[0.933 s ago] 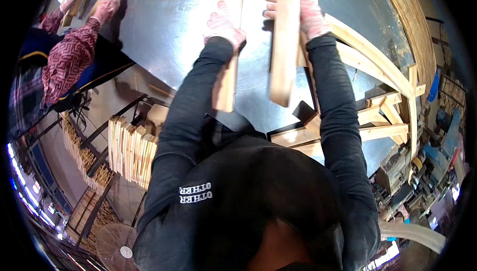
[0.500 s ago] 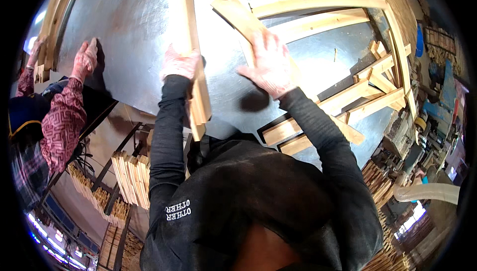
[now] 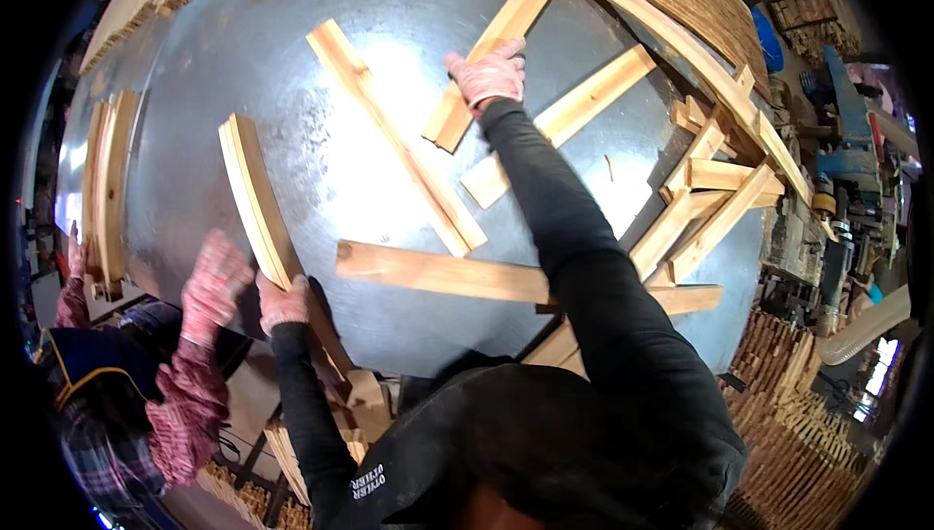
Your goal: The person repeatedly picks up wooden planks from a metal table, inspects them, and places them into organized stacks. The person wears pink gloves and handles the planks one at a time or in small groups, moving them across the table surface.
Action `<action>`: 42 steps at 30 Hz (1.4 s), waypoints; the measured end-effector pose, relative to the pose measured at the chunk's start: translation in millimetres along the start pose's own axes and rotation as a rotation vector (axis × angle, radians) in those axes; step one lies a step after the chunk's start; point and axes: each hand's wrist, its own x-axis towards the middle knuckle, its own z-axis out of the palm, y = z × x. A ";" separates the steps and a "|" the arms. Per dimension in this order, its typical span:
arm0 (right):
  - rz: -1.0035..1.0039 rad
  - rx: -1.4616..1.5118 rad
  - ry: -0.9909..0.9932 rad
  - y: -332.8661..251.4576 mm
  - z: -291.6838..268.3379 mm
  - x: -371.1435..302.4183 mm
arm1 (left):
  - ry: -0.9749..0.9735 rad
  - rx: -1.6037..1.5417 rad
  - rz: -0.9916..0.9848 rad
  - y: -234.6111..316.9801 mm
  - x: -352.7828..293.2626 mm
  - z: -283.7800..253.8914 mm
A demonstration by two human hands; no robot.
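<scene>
My left hand (image 3: 282,302), in a pale reddish glove, grips the near end of a small stack of wooden strips (image 3: 255,204) at the left of the metal table. Farther right, my gloved right hand (image 3: 494,73) is closed over a wooden board (image 3: 530,7) that points toward the table's far right. A pair of narrow strips (image 3: 394,141) lies slantwise between my hands. Right of that, beneath my right forearm, is a short board (image 3: 603,92). Closer to me, a long board (image 3: 438,272) lies crosswise, partly covered by my right arm.
Several crossed wooden pieces (image 3: 715,175) are heaped at the table's right edge. A co-worker's gloved hand (image 3: 216,282) is close to my left hand; their other hand is beside upright strips (image 3: 109,185). Stacked wood (image 3: 778,423) stands at lower right, a pale hose (image 3: 866,326) beside it.
My left hand has moved left with the stack of strips. My right hand has left the long board and gone to another, farther one. The co-worker's hand is nearer to mine.
</scene>
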 end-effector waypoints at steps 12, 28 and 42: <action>-0.342 0.299 -0.674 -45.2 33.4 -145.9 | -0.058 0.518 0.367 -6.8 78.2 -87.2; -0.028 -0.701 0.086 185.8 -179.6 108.2 | -0.158 -0.929 0.151 53.2 0.5 56.4; -0.014 -0.354 0.156 231.4 -241.0 -128.1 | -0.789 -0.976 -0.152 210.9 -133.1 221.4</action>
